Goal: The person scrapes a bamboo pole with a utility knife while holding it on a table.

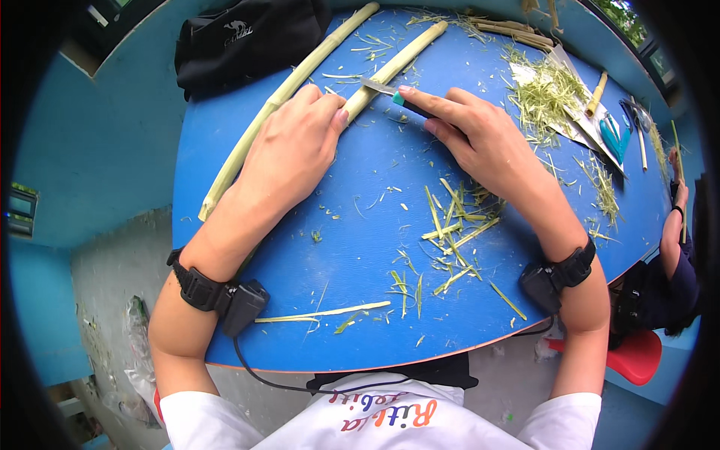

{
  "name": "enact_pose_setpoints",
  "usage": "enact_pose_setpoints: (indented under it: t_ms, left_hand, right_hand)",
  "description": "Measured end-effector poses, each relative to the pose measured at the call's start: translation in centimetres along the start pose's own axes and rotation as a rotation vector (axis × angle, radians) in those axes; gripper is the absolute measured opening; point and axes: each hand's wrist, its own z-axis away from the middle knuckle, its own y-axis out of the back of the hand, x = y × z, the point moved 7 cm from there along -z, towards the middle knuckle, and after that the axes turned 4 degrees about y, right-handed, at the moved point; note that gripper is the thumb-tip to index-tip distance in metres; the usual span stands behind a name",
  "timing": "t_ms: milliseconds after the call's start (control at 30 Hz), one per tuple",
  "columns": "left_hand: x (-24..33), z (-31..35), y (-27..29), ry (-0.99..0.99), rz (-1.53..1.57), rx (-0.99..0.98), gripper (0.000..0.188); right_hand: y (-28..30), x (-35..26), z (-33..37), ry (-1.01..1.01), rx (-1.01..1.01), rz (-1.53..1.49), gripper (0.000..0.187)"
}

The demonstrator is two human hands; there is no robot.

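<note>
My left hand is closed round the near end of a pale green, peeled-looking stalk, which slants away to the upper right. In my right hand is a utility knife with a black and teal handle, the index finger stretched along its top. Its blade lies against the stalk just beyond my left fingers. A second, longer stalk rests on the table to the left, partly behind my left hand and forearm.
Green shavings are heaped on white paper at the right, near teal-handled scissors. Cut strips lie scattered on the blue table. A black bag sits at the far left. Another person works at the right edge, beside a red stool.
</note>
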Motion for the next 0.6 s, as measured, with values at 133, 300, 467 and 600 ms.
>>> enact_pose_setpoints:
  t_ms: [133, 300, 467, 600]
  left_hand:
    - [0.2, -0.2, -0.1, 0.016, 0.071, -0.014, 0.019]
    - [-0.3, -0.4, 0.2, 0.003, 0.000, 0.030, 0.020]
    - [-0.2, -0.7, 0.6, -0.024, -0.021, 0.028, 0.021]
    - [0.0, -0.5, 0.4, -0.041, -0.118, -0.032, 0.024]
  right_hand:
    - [0.4, 1.7, -0.6, 0.001, 0.102, 0.079, 0.035]
    - [0.1, 0.8, -0.7, 0.181, 0.161, -0.091, 0.035]
    - [0.5, 0.5, -0.6, 0.136, 0.085, -0.098, 0.035]
    - [0.3, 0.4, -0.4, 0.166, 0.126, -0.153, 0.034]
